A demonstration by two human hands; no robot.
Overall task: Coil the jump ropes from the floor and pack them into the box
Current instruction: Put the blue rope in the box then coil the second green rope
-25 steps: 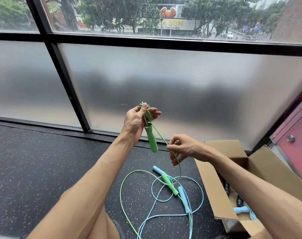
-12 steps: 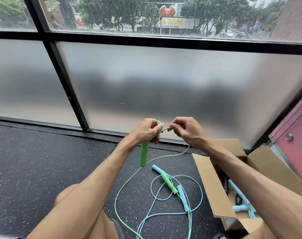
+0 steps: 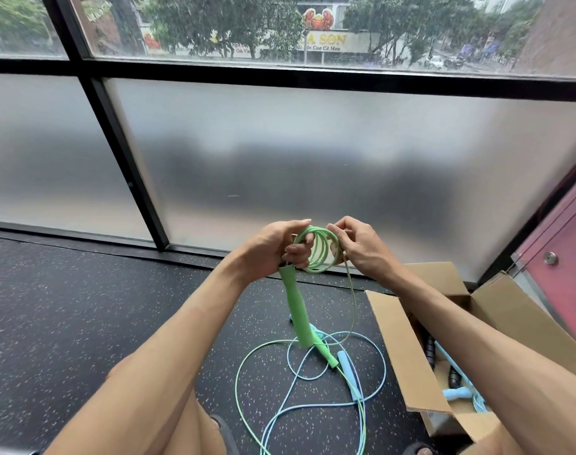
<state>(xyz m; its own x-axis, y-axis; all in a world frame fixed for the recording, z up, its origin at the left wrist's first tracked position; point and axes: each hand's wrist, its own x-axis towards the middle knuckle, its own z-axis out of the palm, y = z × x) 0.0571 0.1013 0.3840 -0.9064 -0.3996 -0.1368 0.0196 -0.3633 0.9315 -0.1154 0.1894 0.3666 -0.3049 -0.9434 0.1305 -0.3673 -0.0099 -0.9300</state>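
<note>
The green jump rope (image 3: 318,250) is judged light, thin & springy, cord prob. slick; loops could spring open, so it's best pinched where they cross. Bright green loops are gripped w/ the handle (image 3: 296,311) by the left hand (image 3: 272,249), cord pinched by the right hand (image 3: 362,252), above the floor (image 3: 83,323), left of the box (image 3: 401,349).

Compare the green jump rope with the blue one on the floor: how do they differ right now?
The green rope is partly coiled, loops held between left hand and right hand; blue rope lies loose, untouched. One green handle hangs in the air; the blue handles lie on the floor. Shared: thin cords, overlapping on the floor.
</note>
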